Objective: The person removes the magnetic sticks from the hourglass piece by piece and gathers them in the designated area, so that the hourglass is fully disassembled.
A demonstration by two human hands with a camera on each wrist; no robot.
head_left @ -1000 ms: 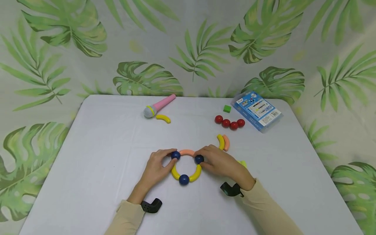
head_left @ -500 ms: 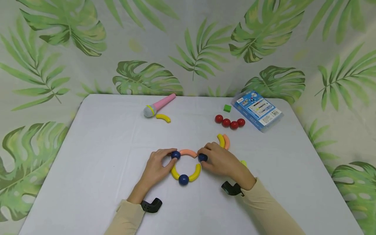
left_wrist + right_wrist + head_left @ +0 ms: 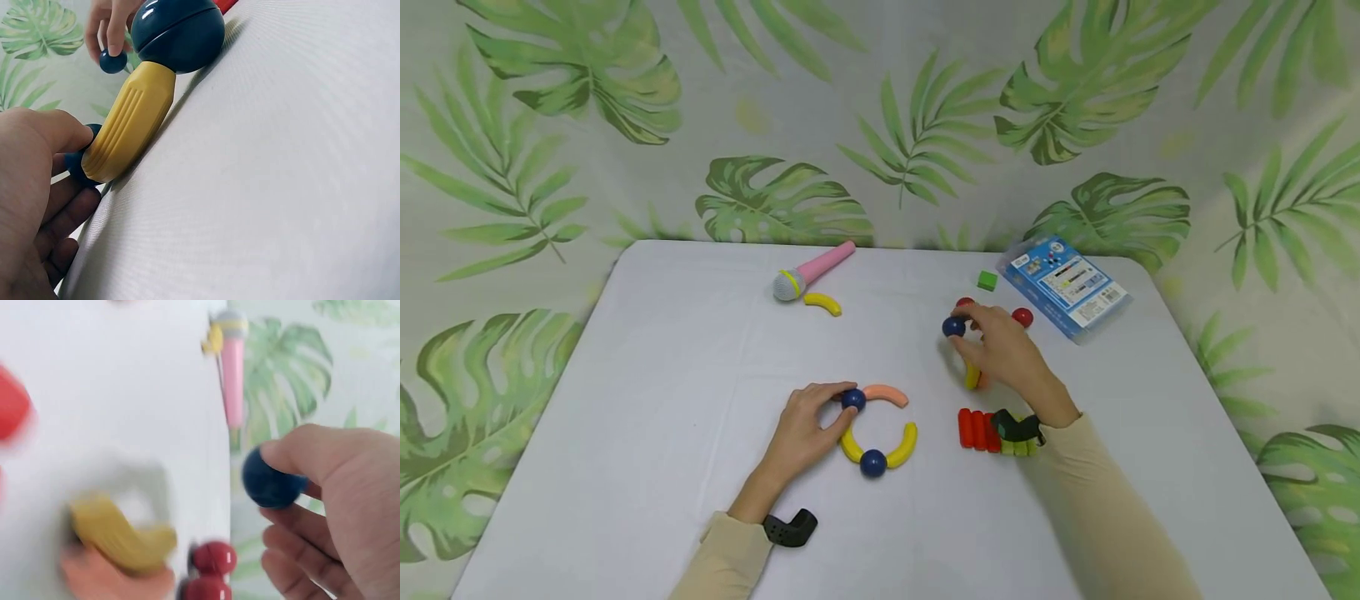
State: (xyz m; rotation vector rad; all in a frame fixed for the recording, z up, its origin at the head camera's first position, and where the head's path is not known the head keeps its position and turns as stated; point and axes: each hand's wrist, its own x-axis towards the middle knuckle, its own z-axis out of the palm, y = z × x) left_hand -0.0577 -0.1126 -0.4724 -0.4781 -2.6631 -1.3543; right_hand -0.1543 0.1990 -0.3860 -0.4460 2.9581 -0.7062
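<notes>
Step in hand, as judged from the frames: a ball is carried clear of a partly built ring while the other hand steadies what remains.

1. Steadying. The left hand [image 3: 801, 429], at lower centre of the head view, grips the upper-left navy ball [image 3: 852, 399] of the ring between thumb and fingertips. Pressure should run straight down into the desk [image 3: 700, 375]; a sideways push would probably break the joints. The orange arc [image 3: 887, 392] runs right from this ball with its far end free. A yellow arc [image 3: 128, 128] links the held ball to the bottom navy ball [image 3: 872, 462], and a second yellow arc [image 3: 904, 444] rises from that ball, its upper end also free.

2. Carrying. The right hand [image 3: 1000, 350], right of centre in the head view, pinches a loose navy ball [image 3: 270, 478] between thumb and forefinger. The remaining fingers [image 3: 300, 550] are loosely curled beneath and hold nothing. The ball is in the air, well apart from the ring. It is best kept high enough to pass over the parts below.

3. Nearby parts. Red balls [image 3: 209, 572] lie just beside the right hand, with a curved yellow piece [image 3: 119, 540] under the palm. A row of red and green rods [image 3: 981, 429] lies beside the wrist at lower right.
</notes>
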